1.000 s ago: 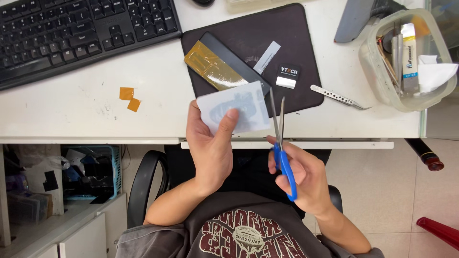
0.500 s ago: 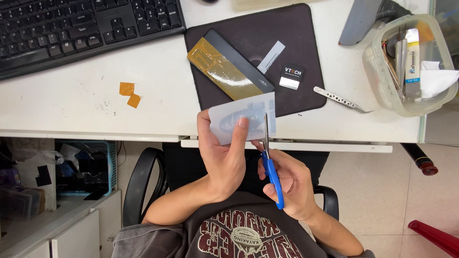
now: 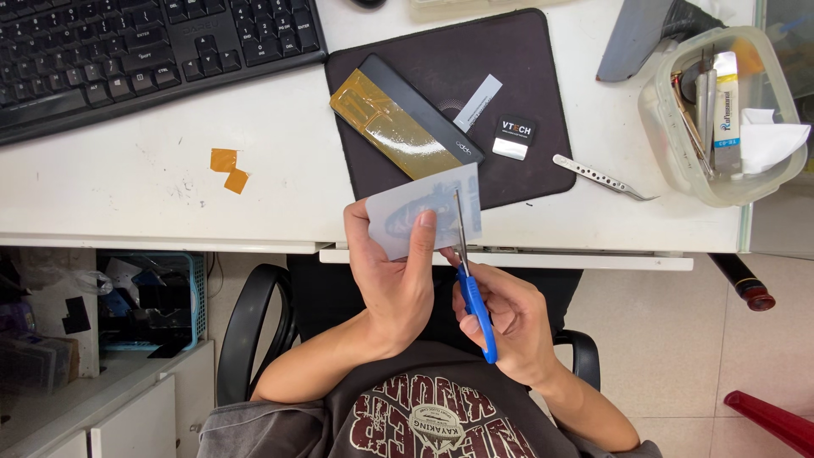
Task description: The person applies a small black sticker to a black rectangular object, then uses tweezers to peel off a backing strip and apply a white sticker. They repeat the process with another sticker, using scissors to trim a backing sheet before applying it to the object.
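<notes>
A white desk point(image 3: 153, 182) over pale tiled floor point(image 3: 678, 339) — black office chair point(image 3: 246, 326) beneath.

- Left hand point(image 3: 397, 280) pinches a translucent sheet point(image 3: 424, 212) beyond the desk's point(image 3: 153, 195) front edge.
- Right hand point(image 3: 509, 318) grips blue-handled scissors point(image 3: 469, 280), blades across the sheet.

bright even overhead light, soft shadows under desk point(image 3: 127, 182), sharp focus, slight edge distortion.

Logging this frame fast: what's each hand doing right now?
Left hand: closed on a translucent sheet, thumb on its face.
Right hand: closed on blue-handled scissors, blades on the sheet.
</notes>
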